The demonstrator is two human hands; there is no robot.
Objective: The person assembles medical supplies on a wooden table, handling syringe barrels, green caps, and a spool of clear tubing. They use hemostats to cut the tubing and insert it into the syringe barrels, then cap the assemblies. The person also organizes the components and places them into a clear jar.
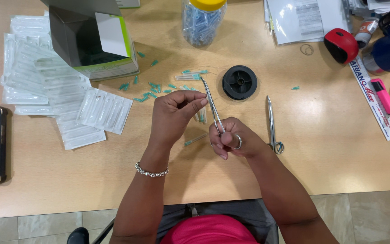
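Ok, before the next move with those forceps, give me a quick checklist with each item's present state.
1. Right hand grips the forceps by the handle end: ok.
2. Forceps tip points up and away from the body, over the table: ok.
3. Left hand pinched near the forceps tip: ok; what it pinches: cannot tell.
4. Thread running from the black spool to the hands: cannot tell.
5. Second forceps lies flat beside the right hand, apart from it: ok.
6. Teal caps scattered loose beyond the hands: not ok.
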